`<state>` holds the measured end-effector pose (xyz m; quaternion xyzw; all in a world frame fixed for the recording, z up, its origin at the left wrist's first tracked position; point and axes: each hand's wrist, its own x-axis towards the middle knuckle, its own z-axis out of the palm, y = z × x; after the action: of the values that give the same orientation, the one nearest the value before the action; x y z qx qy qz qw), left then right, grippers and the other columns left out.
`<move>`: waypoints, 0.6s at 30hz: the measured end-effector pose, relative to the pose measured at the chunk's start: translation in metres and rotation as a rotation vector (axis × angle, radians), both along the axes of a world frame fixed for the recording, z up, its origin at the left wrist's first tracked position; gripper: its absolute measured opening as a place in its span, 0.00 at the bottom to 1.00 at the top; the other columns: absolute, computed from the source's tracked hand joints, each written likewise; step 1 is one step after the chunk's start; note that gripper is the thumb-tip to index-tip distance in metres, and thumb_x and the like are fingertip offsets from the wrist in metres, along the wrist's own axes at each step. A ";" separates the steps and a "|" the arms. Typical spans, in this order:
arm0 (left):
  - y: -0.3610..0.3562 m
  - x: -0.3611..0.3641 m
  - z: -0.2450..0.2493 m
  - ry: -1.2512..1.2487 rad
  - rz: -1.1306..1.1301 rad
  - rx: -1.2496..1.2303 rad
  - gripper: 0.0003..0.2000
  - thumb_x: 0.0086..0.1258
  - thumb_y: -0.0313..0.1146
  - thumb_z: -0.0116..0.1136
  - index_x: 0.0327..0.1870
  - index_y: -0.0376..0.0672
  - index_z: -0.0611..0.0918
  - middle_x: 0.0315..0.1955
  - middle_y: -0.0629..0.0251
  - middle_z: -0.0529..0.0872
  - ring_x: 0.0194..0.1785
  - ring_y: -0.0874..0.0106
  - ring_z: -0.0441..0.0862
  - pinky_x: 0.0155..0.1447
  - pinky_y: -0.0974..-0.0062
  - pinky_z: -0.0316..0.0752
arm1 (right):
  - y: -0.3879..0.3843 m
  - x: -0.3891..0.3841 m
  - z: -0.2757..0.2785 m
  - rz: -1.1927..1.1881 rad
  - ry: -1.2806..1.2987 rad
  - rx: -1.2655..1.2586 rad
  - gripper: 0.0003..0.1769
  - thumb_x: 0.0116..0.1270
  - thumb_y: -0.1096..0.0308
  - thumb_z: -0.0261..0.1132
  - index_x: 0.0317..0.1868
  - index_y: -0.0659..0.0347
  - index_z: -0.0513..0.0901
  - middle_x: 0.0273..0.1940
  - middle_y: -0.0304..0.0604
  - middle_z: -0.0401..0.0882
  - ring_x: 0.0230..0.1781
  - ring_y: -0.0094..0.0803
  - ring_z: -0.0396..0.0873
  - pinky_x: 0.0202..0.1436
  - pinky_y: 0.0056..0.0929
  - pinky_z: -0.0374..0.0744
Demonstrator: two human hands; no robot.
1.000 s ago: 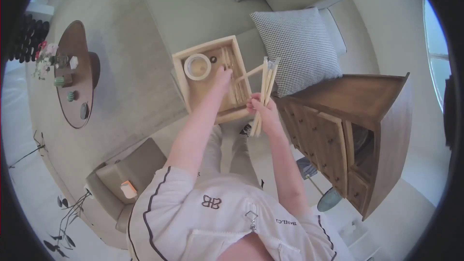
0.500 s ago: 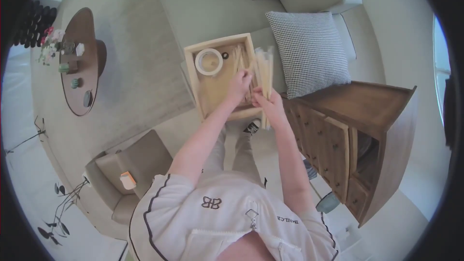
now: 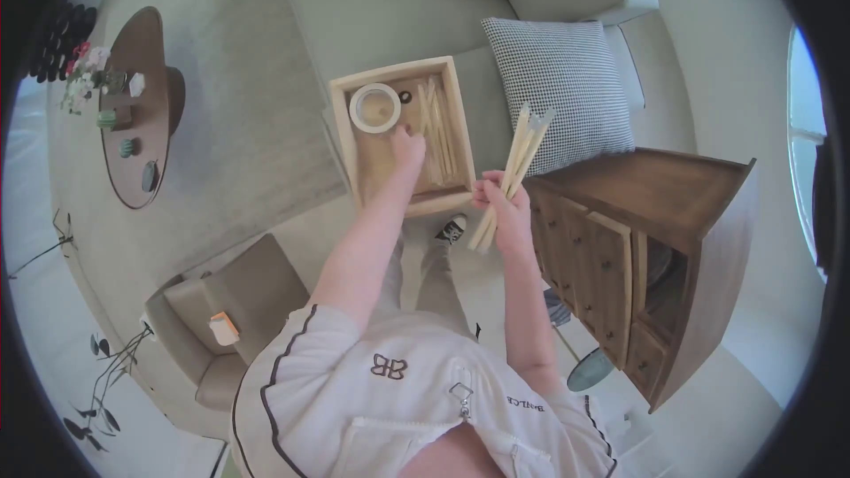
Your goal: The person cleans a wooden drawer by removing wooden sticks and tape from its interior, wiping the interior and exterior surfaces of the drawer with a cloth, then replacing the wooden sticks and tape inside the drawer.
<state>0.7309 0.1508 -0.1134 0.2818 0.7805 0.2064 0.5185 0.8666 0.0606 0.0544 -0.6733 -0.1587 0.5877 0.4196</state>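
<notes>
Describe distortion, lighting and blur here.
Head view: strong fisheye, black round border, the brown wooden dresser bowed; soft even daylight, the window at the edge washed out; tips of the bundle of pale wooden sticks in the right hand slightly blurred.

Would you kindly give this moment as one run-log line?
left hand in wooden tray | right hand gripping stick bundle | wooden tray on sofa

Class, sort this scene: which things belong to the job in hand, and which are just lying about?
In hand: right hand gripping stick bundle; left hand in wooden tray, by loose sticks.
Lying about: checked cushion, drawer chest, side table, sofa.
</notes>
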 end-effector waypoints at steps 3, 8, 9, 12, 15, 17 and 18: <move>-0.002 0.003 -0.016 -0.055 -0.040 -0.008 0.20 0.63 0.32 0.42 0.56 0.39 0.71 0.54 0.53 0.73 0.57 0.59 0.70 0.60 0.67 0.64 | -0.003 0.000 -0.002 -0.011 0.033 -0.050 0.08 0.61 0.69 0.59 0.39 0.63 0.76 0.33 0.45 0.77 0.30 0.28 0.76 0.41 0.26 0.81; 0.004 0.017 -0.048 -0.215 -0.183 -0.013 0.22 0.58 0.26 0.41 0.56 0.37 0.73 0.54 0.52 0.75 0.58 0.60 0.71 0.61 0.69 0.64 | -0.004 0.000 -0.008 -0.042 0.067 -0.066 0.08 0.60 0.70 0.59 0.39 0.64 0.74 0.31 0.45 0.75 0.28 0.27 0.74 0.40 0.25 0.80; 0.004 0.017 -0.045 -0.227 -0.179 -0.006 0.22 0.57 0.26 0.41 0.56 0.36 0.73 0.54 0.52 0.75 0.58 0.60 0.71 0.62 0.69 0.63 | -0.004 0.000 -0.008 -0.048 0.074 -0.070 0.08 0.60 0.70 0.59 0.39 0.64 0.74 0.31 0.45 0.75 0.28 0.27 0.74 0.41 0.25 0.80; 0.005 0.015 -0.018 -0.277 -0.176 0.012 0.24 0.62 0.27 0.37 0.61 0.37 0.66 0.57 0.52 0.70 0.51 0.62 0.74 0.47 0.71 0.71 | -0.005 0.001 -0.010 -0.014 0.139 -0.076 0.15 0.62 0.64 0.59 0.44 0.66 0.74 0.33 0.47 0.76 0.33 0.28 0.76 0.45 0.26 0.80; 0.001 0.012 0.019 -0.078 -0.188 0.018 0.26 0.58 0.28 0.38 0.62 0.36 0.66 0.52 0.53 0.73 0.52 0.61 0.73 0.53 0.69 0.68 | -0.005 0.003 -0.012 0.061 0.159 -0.095 0.17 0.63 0.61 0.57 0.46 0.66 0.73 0.35 0.49 0.79 0.32 0.30 0.79 0.41 0.28 0.80; -0.008 0.012 0.049 -0.118 -0.111 0.088 0.17 0.60 0.30 0.41 0.50 0.38 0.72 0.42 0.62 0.75 0.46 0.69 0.72 0.52 0.72 0.65 | -0.006 0.001 -0.018 0.115 0.240 -0.091 0.15 0.65 0.62 0.56 0.45 0.67 0.74 0.32 0.46 0.78 0.26 0.27 0.76 0.34 0.25 0.79; -0.013 0.012 0.061 -0.125 -0.092 0.107 0.15 0.61 0.30 0.42 0.47 0.38 0.74 0.39 0.64 0.76 0.44 0.71 0.71 0.51 0.73 0.64 | -0.006 0.001 -0.021 0.128 0.263 -0.089 0.15 0.66 0.62 0.55 0.44 0.67 0.75 0.31 0.46 0.78 0.25 0.26 0.76 0.33 0.25 0.79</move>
<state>0.7428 0.1380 -0.0524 0.3313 0.7205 0.2409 0.5596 0.8675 0.0543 0.0332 -0.5969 -0.1187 0.7028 0.3683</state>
